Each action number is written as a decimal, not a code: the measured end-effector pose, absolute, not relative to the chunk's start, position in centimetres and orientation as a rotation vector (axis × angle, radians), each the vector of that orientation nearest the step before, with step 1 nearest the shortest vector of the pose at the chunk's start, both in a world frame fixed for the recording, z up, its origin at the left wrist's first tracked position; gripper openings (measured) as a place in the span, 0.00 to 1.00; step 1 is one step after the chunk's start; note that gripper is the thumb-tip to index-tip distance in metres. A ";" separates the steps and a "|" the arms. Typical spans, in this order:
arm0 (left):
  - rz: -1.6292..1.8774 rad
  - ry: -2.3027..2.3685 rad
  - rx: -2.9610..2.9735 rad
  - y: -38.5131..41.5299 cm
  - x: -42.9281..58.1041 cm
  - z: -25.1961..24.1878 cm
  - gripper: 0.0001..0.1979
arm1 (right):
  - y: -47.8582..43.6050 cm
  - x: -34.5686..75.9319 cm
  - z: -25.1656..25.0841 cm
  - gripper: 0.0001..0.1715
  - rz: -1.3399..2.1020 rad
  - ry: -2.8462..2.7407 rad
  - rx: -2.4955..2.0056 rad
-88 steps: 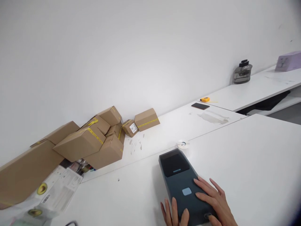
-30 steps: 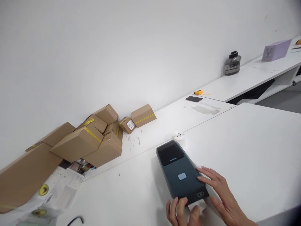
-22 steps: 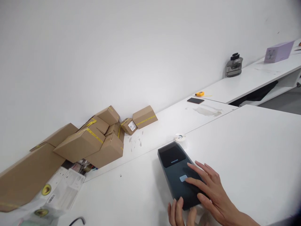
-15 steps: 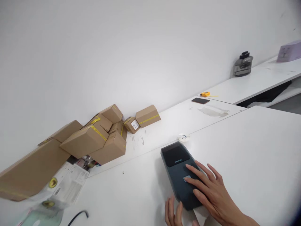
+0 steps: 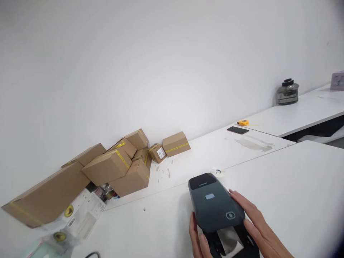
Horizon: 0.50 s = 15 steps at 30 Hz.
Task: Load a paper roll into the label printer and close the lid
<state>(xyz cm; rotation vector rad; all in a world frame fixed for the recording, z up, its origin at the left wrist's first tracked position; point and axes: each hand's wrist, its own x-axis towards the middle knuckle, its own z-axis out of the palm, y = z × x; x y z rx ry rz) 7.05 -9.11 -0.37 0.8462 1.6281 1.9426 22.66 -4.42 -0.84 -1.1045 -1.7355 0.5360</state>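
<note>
A dark blue-grey, boxy plastic device (image 5: 220, 206) sits on the white table (image 5: 150, 233), a pale strip (image 5: 229, 240) showing at its near end. The left hand (image 5: 198, 238) holds the device's left side, fingers slightly bent; the right hand's (image 5: 259, 227) fingers hold its right side. Brown cardboard boxes (image 5: 107, 168) lie beyond it, leftward.
</note>
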 end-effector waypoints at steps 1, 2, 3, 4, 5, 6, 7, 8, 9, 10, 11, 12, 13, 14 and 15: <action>1.944 1.625 0.849 -8.9 6.8 0.7 0.31 | -3.9 22.3 0.1 0.30 0.568 -1.725 -1.070; 1.933 1.614 0.885 -8.5 6.3 1.8 0.31 | -3.2 21.9 1.2 0.30 0.585 -1.712 -1.030; 1.904 1.609 0.922 -7.9 5.8 2.8 0.30 | -2.5 21.5 2.3 0.30 0.589 -1.700 -0.992; 1.867 1.616 0.947 -7.2 5.1 3.6 0.30 | -1.6 21.1 3.4 0.29 0.582 -1.691 -0.958; 1.833 1.620 0.968 -6.4 4.4 4.1 0.30 | -0.5 20.8 4.5 0.29 0.571 -1.687 -0.932; 1.821 1.625 0.971 -5.4 3.7 4.4 0.29 | 0.6 20.4 5.5 0.28 0.556 -1.680 -0.916; 1.795 1.623 0.993 -4.3 3.1 4.5 0.28 | 1.7 20.0 6.5 0.28 0.547 -1.673 -0.909; 1.728 1.640 1.041 -3.2 2.5 4.4 0.27 | 2.9 19.6 7.4 0.27 0.549 -1.664 -0.911; 1.628 1.693 1.098 -2.2 2.1 4.1 0.26 | 4.1 19.3 8.3 0.28 0.561 -1.655 -0.918; 1.517 1.740 1.154 -1.4 1.8 3.8 0.26 | 5.3 19.0 9.2 0.28 0.587 -1.644 -0.926; 1.418 1.778 1.205 -0.6 1.6 3.5 0.27 | 6.3 18.6 10.0 0.29 0.628 -1.637 -0.932; 1.339 1.808 1.247 -0.1 1.6 3.2 0.28 | 7.3 18.4 10.7 0.30 0.681 -1.628 -0.937; 1.288 1.824 1.279 0.2 1.7 3.0 0.29 | 8.1 18.2 11.2 0.32 0.734 -1.611 -0.941; 1.263 1.832 1.301 0.4 1.8 2.8 0.30 | 8.8 18.0 11.6 0.34 0.782 -1.587 -0.946; 1.254 1.838 1.314 0.5 2.0 2.6 0.30 | 9.3 18.0 11.8 0.36 0.814 -1.562 -0.949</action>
